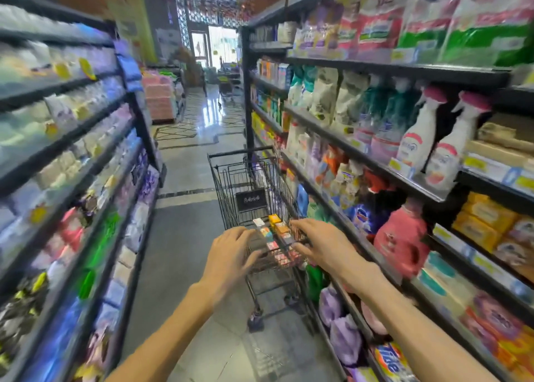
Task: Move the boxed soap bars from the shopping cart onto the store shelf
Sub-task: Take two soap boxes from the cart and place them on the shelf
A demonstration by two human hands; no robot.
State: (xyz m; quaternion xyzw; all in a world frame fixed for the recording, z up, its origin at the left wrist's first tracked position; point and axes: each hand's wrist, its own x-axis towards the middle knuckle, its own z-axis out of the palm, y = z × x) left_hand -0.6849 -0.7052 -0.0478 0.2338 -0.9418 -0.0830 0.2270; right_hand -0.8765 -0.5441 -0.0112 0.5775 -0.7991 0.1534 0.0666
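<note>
A black wire shopping cart (231,176) stands in the aisle ahead of me, close to the right-hand shelving. Several small boxed soap bars (274,228) in orange, white and pink lie in its near upper basket. My left hand (231,254) hovers over the cart's near left edge with fingers spread, holding nothing. My right hand (320,245) reaches over the near right edge, fingers apart just beside the boxes. The store shelf (491,254) at the right holds stacked yellow and orange soap boxes (485,222). The view is motion-blurred.
Tall shelving lines both sides of the narrow aisle. White spray bottles (419,141) and a pink detergent jug (401,237) stand on the right shelves. Packaged goods fill the left shelves (72,150). A stacked pink display (159,98) stands farther down the aisle.
</note>
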